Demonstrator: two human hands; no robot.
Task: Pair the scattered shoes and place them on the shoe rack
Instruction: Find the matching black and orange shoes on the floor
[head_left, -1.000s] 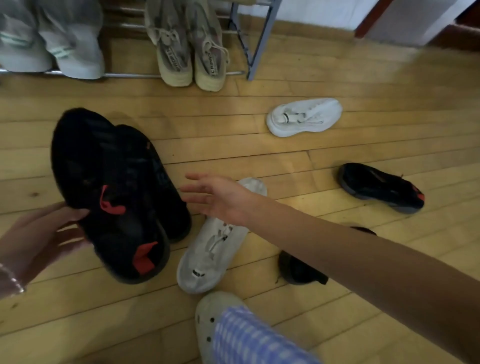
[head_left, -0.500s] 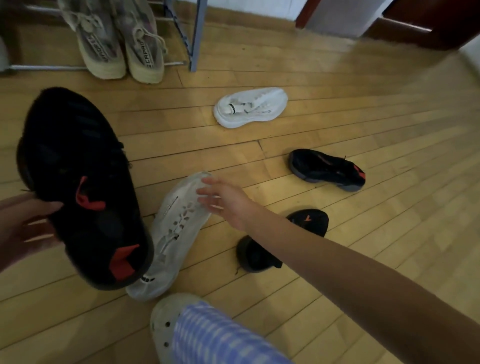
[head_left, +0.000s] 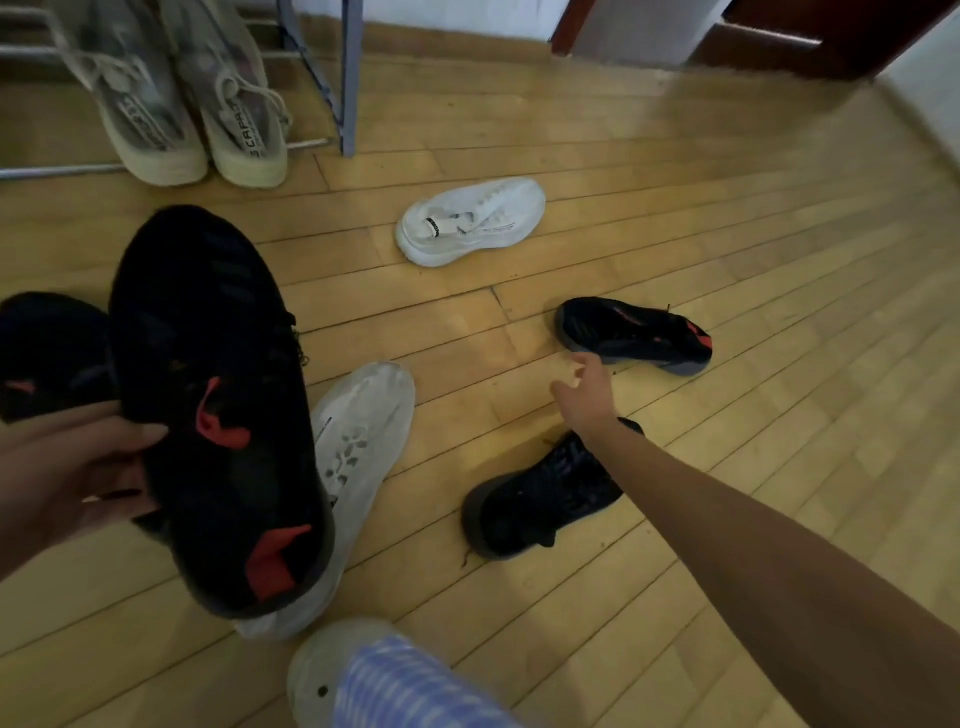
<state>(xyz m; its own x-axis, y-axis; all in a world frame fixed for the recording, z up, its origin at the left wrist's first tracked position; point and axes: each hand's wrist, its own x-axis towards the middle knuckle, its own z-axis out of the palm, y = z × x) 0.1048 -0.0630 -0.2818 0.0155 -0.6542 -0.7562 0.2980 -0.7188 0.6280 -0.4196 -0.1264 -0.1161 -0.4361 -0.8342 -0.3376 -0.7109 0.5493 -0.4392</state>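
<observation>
— While our left hand (head_left: 67, 467) grips the big black shoe with red marks (head_left: 218, 405) from its left side, thumb on the upper, where is our right hand?

— Our right hand (head_left: 584, 389) is stretched out over the wooden floor (head_left: 753, 270), with the fingers loosely apart, and it carries nothing. It is just beside the toe of the far black shoe (head_left: 634, 335). Whether it touches that shoe, we cannot tell.

— And the other shoes?

— The near black shoe (head_left: 540, 499) lies on the floor, partly under our right forearm. A second dark shoe (head_left: 47, 353) shows at the left edge, behind our left hand; we cannot tell if we hold it also. One white shoe (head_left: 363, 467) lies in the middle, partly covered by the shoe we hold. Another white shoe (head_left: 470, 221) lies farther, alone, toward the shoe rack (head_left: 348, 78).

— What stands on the rack?

— A beige pair (head_left: 197, 124), side by side, toes toward us, at the far left. Near us we see our foot in a pale clog (head_left: 317, 670).
</observation>
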